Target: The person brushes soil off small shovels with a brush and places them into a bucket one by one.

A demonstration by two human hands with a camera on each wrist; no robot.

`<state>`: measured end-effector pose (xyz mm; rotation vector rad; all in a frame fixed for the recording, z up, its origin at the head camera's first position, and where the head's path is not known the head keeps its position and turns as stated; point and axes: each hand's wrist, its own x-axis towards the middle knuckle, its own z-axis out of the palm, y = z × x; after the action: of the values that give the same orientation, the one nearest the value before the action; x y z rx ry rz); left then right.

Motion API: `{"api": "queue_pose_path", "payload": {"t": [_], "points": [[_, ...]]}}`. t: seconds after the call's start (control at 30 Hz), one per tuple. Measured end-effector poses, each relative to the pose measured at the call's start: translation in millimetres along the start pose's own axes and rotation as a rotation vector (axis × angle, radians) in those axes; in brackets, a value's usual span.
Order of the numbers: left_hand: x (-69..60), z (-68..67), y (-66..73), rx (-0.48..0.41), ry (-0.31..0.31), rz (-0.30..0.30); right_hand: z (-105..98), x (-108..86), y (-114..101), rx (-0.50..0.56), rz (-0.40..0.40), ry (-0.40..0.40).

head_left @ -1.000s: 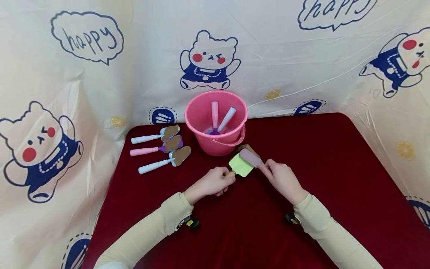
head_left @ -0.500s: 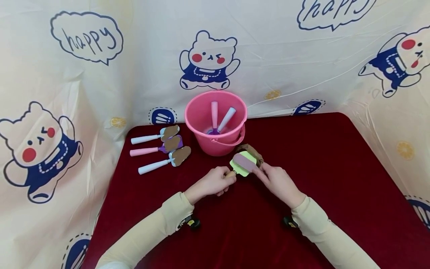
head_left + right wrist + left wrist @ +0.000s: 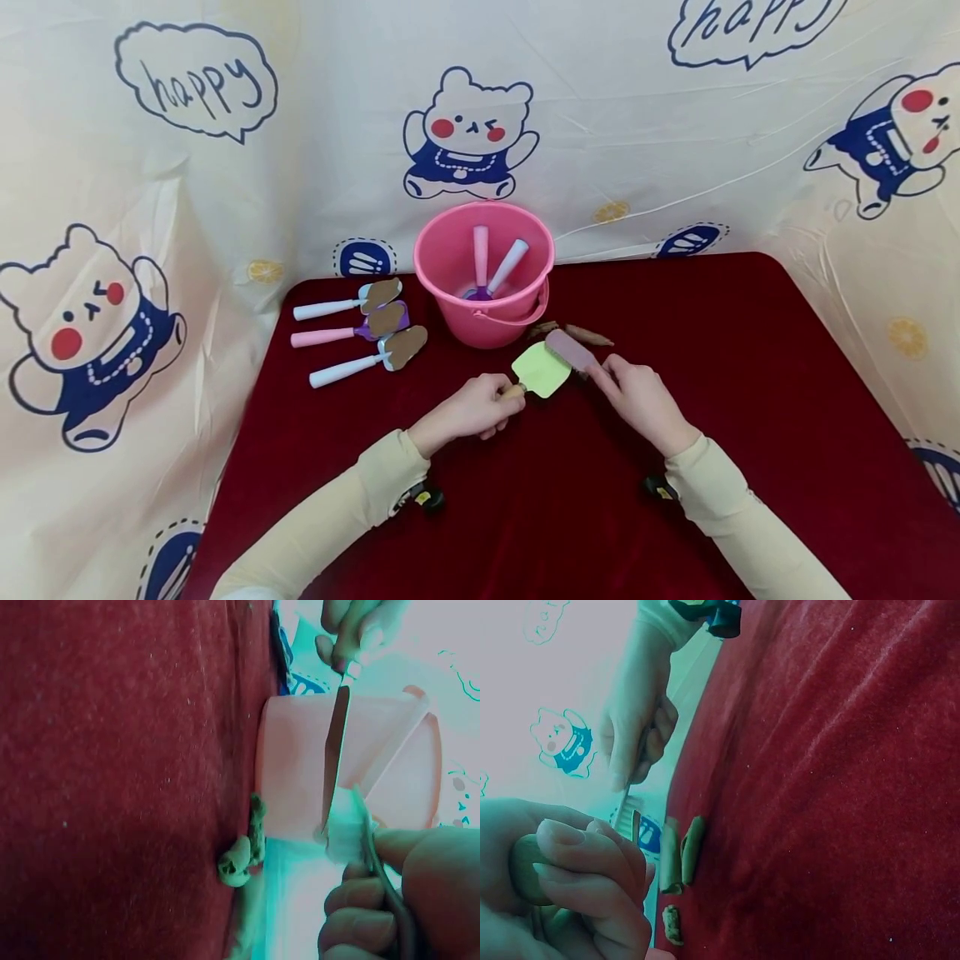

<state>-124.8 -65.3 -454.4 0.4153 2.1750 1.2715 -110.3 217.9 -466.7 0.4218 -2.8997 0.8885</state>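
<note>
My left hand (image 3: 476, 406) grips the wooden handle (image 3: 513, 392) of a small shovel with a flat light-green blade (image 3: 542, 372), held above the table. My right hand (image 3: 637, 396) holds a mauve brush (image 3: 570, 350), index finger along its back. In the right wrist view the pale bristles (image 3: 347, 825) are at the edge of the shovel blade (image 3: 337, 750); whether they touch is hard to tell. Beneath and beyond lie brown rolled pieces (image 3: 588, 335) on the cloth. The left wrist view shows two rolls (image 3: 671, 859) and a smaller lump (image 3: 672, 925).
A pink bucket (image 3: 472, 321) stands at the back, with a pink handle (image 3: 481, 254) and a pale-blue handle (image 3: 510, 265) sticking up inside. To its left lie three trowels (image 3: 352, 361) with brown matter on their blades. Dark red cloth (image 3: 750, 375) covers the table; printed curtains surround it.
The brush swept left over the green blade, then came back right to the blade's right edge. The brown pieces behind now show more fully. My left hand and the shovel stay almost still.
</note>
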Motion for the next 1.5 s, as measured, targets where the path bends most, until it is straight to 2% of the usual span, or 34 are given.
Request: {"api": "queue_pose_path", "payload": {"t": [0.2, 0.27, 0.53, 0.8, 0.9, 1.03, 1.17, 1.23, 1.4, 1.5], "points": [[-1.3, 0.5, 0.7, 0.008, -0.003, 0.002, 8, -4.0, -8, 0.094, -0.074, -0.120], [-1.6, 0.8, 0.9, 0.013, -0.007, 0.005, 9, -4.5, -9, 0.098, -0.081, -0.135], [-4.1, -0.1, 2.2, 0.021, -0.006, 0.008, 3, -3.5, -2, -0.002, -0.003, -0.028], [-11.0, -4.6, 4.4, 0.062, 0.017, 0.058, -8, -2.9, 2, -0.028, 0.079, 0.043], [-15.1, -8.8, 5.9, 0.109, 0.050, 0.096, -10, -2.6, 4, -0.030, 0.098, 0.061], [-22.7, -19.0, 14.9, 0.197, 0.133, 0.145, -11, -3.3, 7, -0.025, 0.119, 0.059], [-29.7, -28.8, 25.1, 0.227, 0.191, 0.165, -12, -4.5, 5, 0.029, 0.134, 0.017], [-31.6, -30.1, 27.6, 0.225, 0.207, 0.174, -13, -4.3, 4, 0.071, 0.131, -0.035], [-31.4, -26.8, 28.9, 0.213, 0.206, 0.182, -12, -5.7, -5, 0.185, 0.119, -0.199], [-29.0, -24.7, 28.4, 0.209, 0.198, 0.179, -13, -5.3, -11, 0.241, 0.117, -0.270]]}}
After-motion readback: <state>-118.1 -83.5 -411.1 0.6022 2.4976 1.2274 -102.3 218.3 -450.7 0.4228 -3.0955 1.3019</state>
